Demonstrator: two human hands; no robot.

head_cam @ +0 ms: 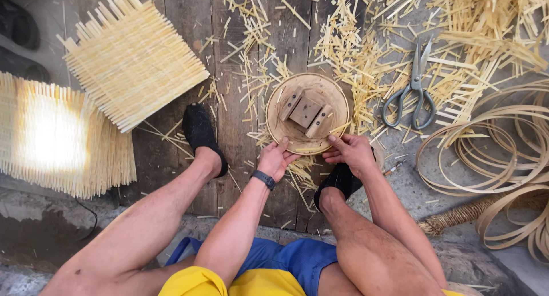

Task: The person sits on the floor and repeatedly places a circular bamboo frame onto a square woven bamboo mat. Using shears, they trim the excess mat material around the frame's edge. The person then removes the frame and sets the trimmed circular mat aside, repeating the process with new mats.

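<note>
Apparently steadying it: I note left hand (275, 158) and right hand (350, 152) both closed on the round woven disc's (307, 113) near rim; scissors (413, 90) lie right of the disc.

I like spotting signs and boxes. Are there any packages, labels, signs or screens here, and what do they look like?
No packages, labels or signs show.
Wristband: on the left hand's wrist, dark band; if it has a screen, it is not visible.
Round woven tray on wooden mould: not a package; both hands grip its near rim, right hand beside the left.
Scissors: grey, lying among straw-coloured strips, unlabelled.
</note>
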